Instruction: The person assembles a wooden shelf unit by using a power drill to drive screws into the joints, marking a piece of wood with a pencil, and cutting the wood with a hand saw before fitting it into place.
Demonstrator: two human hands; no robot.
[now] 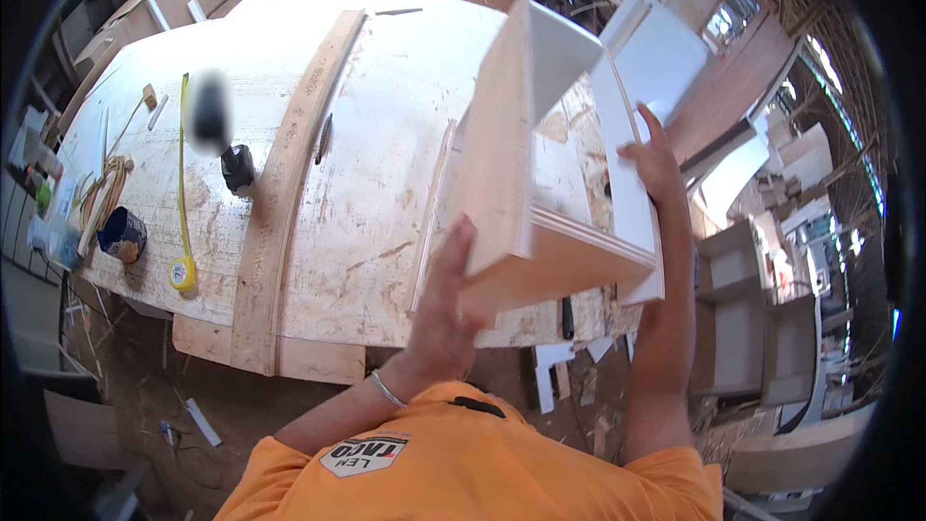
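Between my two hands is an open plywood box frame (497, 154), pale wood on its outer left side and white on its far right panel. It is tilted above the right part of a white-topped worktable (386, 203). My left hand (444, 314) grips the near left corner, its fingers against the wooden side. On the other side my right hand (658, 164) holds the edge of the white panel, thumb and fingers bent around it. The box hides part of the tabletop; whether it touches the table I cannot tell.
A long wooden plank (280, 203) crosses the table, a dark pen-like tool (324, 138) beside it. Farther left are a partly blurred black power tool (237, 166), a yellow tape measure (181, 272) and a tin (122, 234). Cabinet carcasses (762, 328) stand at right.
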